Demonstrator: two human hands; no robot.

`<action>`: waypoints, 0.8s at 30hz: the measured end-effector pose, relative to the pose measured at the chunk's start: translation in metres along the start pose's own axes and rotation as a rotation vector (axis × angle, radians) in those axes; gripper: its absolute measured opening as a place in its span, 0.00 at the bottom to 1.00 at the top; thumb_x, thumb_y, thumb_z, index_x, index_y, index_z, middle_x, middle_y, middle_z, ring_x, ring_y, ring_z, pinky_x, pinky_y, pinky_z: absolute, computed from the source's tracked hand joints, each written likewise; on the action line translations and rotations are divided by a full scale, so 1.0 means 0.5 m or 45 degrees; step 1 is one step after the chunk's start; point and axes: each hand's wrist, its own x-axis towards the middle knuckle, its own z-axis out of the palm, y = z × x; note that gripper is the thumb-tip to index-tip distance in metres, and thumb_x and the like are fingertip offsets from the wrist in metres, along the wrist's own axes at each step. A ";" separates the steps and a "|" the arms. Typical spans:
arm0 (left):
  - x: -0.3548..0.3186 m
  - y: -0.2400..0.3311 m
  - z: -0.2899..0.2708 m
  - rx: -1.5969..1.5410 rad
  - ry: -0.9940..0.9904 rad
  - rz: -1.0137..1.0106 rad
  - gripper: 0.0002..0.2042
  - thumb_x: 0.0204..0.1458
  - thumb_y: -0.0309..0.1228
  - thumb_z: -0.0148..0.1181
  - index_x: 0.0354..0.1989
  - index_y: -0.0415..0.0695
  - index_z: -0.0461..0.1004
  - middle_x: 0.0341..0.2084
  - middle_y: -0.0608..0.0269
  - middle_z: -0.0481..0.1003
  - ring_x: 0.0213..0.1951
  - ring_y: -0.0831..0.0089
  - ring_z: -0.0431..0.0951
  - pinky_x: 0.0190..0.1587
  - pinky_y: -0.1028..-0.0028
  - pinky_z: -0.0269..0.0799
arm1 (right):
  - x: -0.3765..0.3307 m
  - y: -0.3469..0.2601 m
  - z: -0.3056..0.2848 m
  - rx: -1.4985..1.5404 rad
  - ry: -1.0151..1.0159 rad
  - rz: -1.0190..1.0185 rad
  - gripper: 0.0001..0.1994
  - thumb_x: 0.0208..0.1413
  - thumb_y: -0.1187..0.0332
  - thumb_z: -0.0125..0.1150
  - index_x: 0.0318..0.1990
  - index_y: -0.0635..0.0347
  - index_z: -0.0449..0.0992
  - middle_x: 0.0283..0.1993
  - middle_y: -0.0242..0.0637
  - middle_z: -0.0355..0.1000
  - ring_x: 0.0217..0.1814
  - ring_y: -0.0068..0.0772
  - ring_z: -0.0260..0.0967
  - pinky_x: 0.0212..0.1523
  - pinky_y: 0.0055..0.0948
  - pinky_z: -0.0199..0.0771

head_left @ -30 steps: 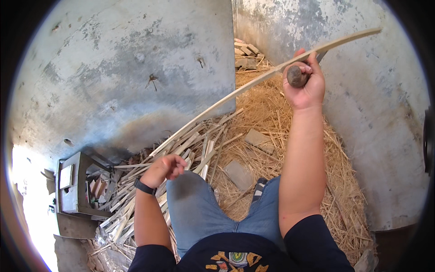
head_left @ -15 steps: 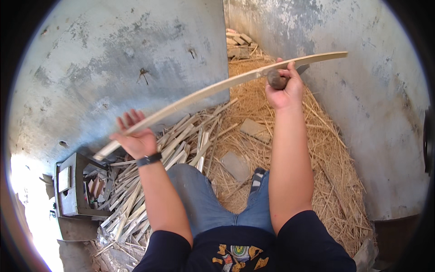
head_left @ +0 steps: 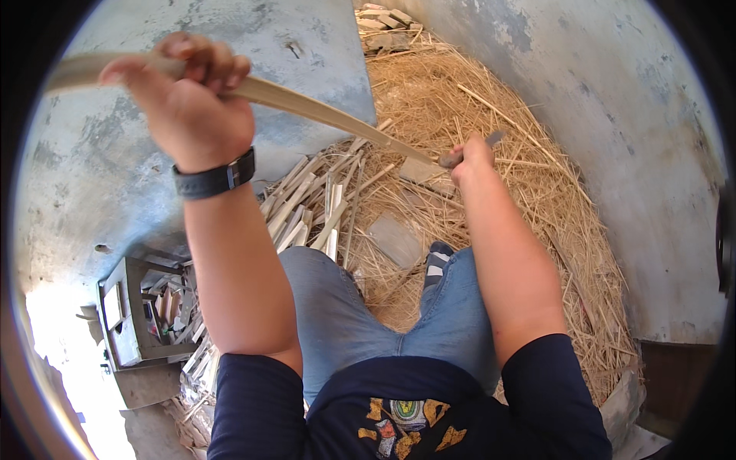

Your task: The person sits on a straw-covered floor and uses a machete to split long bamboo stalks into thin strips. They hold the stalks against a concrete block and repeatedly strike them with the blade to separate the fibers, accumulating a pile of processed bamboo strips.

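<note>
A long, pale split-bamboo strip [head_left: 322, 113] slants from the upper left down toward the middle. Its upper part lies in my raised left hand [head_left: 198, 111], the fingers wrapped around it and a dark watch strap on the wrist. My right hand [head_left: 474, 157], lower and farther right, is closed round a knife [head_left: 450, 159]. The knife's rounded dark handle end pokes out on the left, and a short bit of grey blade shows beyond the fingers. The strip's lower end reaches the handle; whether my right fingers also touch the strip is hidden.
Bamboo shavings [head_left: 537, 207] cover the floor. A pile of split strips [head_left: 295, 203] lies left of my knees, beside a wooden frame stool [head_left: 123, 322]. A flat block [head_left: 425, 175] and a greyish slab [head_left: 395, 239] lie ahead. Grey walls [head_left: 636, 153] stand close on both sides.
My left hand has risen from low on the left and closed round the strip. My right hand has dropped with the knife. The strip now slopes down to the right instead of up.
</note>
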 end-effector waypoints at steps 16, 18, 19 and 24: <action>0.073 -0.165 0.109 0.133 -0.071 -0.179 0.36 0.61 0.71 0.25 0.24 0.46 0.57 0.17 0.69 0.52 0.20 0.74 0.49 0.25 0.72 0.51 | -0.071 0.232 -0.057 -0.941 -0.531 -1.014 0.16 0.61 0.64 0.61 0.50 0.61 0.69 0.37 0.49 0.77 0.37 0.48 0.78 0.41 0.46 0.78; 0.080 -0.177 0.104 0.181 -0.038 -0.156 0.36 0.62 0.70 0.24 0.23 0.47 0.55 0.16 0.70 0.50 0.20 0.74 0.48 0.25 0.72 0.49 | -0.031 0.289 -0.082 -1.247 -0.635 -1.099 0.17 0.58 0.65 0.62 0.52 0.61 0.69 0.39 0.53 0.78 0.41 0.55 0.79 0.44 0.47 0.78; 0.084 -0.181 0.099 0.204 -0.020 -0.143 0.36 0.62 0.70 0.23 0.23 0.48 0.54 0.16 0.70 0.49 0.20 0.74 0.47 0.24 0.72 0.48 | -0.021 0.309 -0.089 -1.278 -0.606 -0.990 0.17 0.58 0.66 0.62 0.52 0.61 0.69 0.38 0.53 0.78 0.40 0.55 0.79 0.43 0.47 0.78; 0.106 -0.175 0.035 0.160 0.026 -0.204 0.37 0.59 0.73 0.25 0.22 0.49 0.54 0.16 0.71 0.48 0.20 0.74 0.45 0.24 0.72 0.46 | -0.063 0.293 -0.042 -1.382 -0.514 -0.718 0.20 0.56 0.68 0.63 0.55 0.60 0.69 0.38 0.54 0.78 0.41 0.55 0.78 0.42 0.46 0.78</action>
